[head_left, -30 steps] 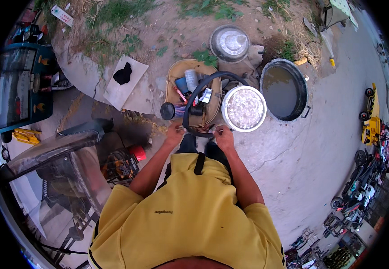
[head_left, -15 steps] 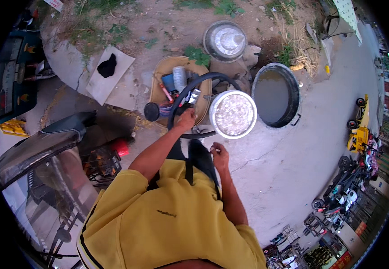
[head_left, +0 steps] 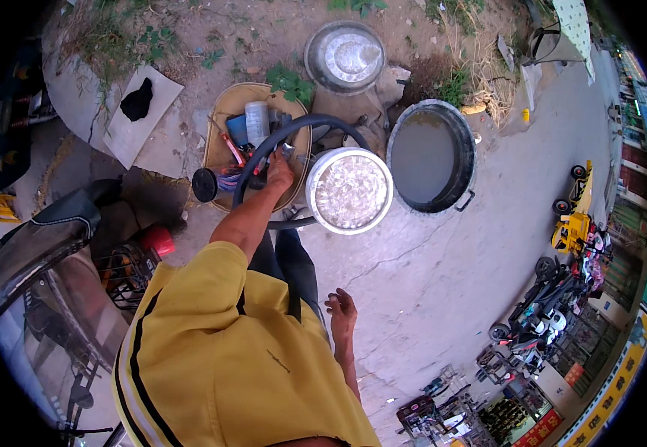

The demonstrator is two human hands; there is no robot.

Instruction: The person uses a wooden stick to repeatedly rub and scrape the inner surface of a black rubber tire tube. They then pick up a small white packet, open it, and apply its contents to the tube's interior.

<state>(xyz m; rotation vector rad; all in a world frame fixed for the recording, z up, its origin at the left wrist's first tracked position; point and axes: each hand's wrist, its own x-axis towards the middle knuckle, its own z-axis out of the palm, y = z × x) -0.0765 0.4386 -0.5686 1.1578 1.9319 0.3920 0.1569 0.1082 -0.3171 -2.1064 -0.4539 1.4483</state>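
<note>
My left hand (head_left: pixel 279 173) reaches down into a tan basin (head_left: pixel 215 112), inside the loop of a black rubber tube (head_left: pixel 305 121) that lies across the basin's edge. Its fingers point in among the tools and are partly hidden; a small silvery piece (head_left: pixel 288 149) is beside them. The basin also holds a blue container (head_left: pixel 236 130), a pale cylindrical can (head_left: pixel 257 121) and a red-handled tool (head_left: pixel 232 149). My right hand (head_left: pixel 341 309) hangs low beside my leg, fingers loosely bent and apart, with nothing visible in it.
A round silvery pan (head_left: pixel 349 190) stands right of the basin, and a dark tub of murky water (head_left: pixel 431 160) beyond it. An upturned metal basin (head_left: pixel 346 57) lies at the back. A vehicle with a dark canopy (head_left: pixel 48 246) is at left; parked motorbikes (head_left: pixel 540 320) line the right.
The view has shifted, so the scene sits further left. My left hand has moved deeper into the basin. My right hand has dropped lower, away from the pan, its fingers looser.
</note>
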